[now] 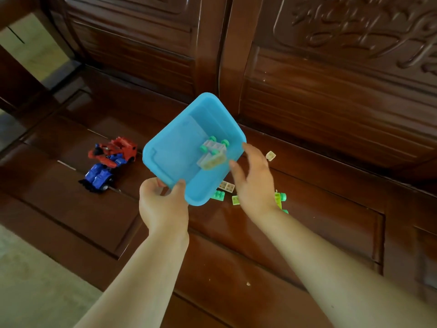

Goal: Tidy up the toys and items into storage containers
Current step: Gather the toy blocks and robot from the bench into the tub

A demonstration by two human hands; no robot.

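Pinching the near rim of the blue tub, the left hand has its thumb hooked over the edge and inside, with the other fingers curled under the outside wall, so the tub is held up above the dark wooden bench and tipped, its open mouth facing the camera. At the tub's right edge the right hand is spread and loose, fingers apart and gripping nothing, its fingertips close to the rim; whether they touch it cannot be told. Inside the tub, toward its right side, sits a small block build of pale grey and cream bricks with green round pegs; it looks blurred. Just beyond the tub's lower right corner, partly hidden behind the right hand, loose bricks in green, cream and yellow-green lie on the bench seat. A single cream brick lies on the seat right of the tub, just past the right hand's fingertips. Left of the tub, well apart from it, a red and blue robot truck toy lies on the seat. Behind the tub rises the bench's carved wooden backrest.
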